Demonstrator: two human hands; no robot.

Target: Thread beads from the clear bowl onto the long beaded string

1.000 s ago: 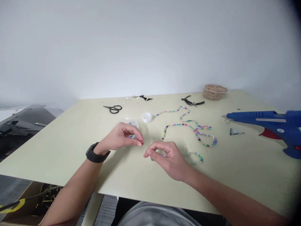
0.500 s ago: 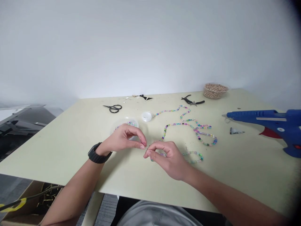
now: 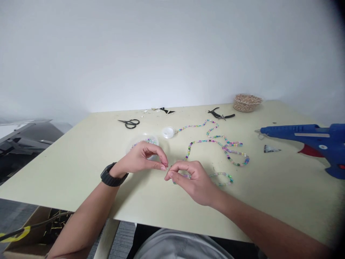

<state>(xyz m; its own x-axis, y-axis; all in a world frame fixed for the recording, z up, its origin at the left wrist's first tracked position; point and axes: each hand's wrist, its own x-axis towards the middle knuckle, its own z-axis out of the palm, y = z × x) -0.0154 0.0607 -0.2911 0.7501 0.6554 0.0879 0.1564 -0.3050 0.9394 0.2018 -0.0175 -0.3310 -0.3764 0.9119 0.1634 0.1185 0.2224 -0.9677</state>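
Thumb and forefinger of my left hand (image 3: 147, 157) pinch a tiny reddish bead (image 3: 165, 165), just in front of a clear bowl (image 3: 131, 141) of small beads. My right hand (image 3: 190, 178) is closed in a pinch close by, fingertips almost meeting the left ones. The string of colourful beads (image 3: 207, 141) runs in loops over the table and passes under and beside my right hand; its end at the fingertips is too fine to make out. At its far end the string reaches a white spool (image 3: 168, 132).
Black scissors (image 3: 130, 123) lie back left, black-handled pliers (image 3: 221, 115) back right. Behind them stands a tub of brown pellets (image 3: 247, 103). A blue glue gun (image 3: 302, 135) rests at the right beside a small dark-and-white scrap (image 3: 271, 149). Scraps (image 3: 164, 110) lie near the wall.
Both hands hold almost the same pose, fingertips close together. The view has shifted very slightly; the things on the table have not moved.
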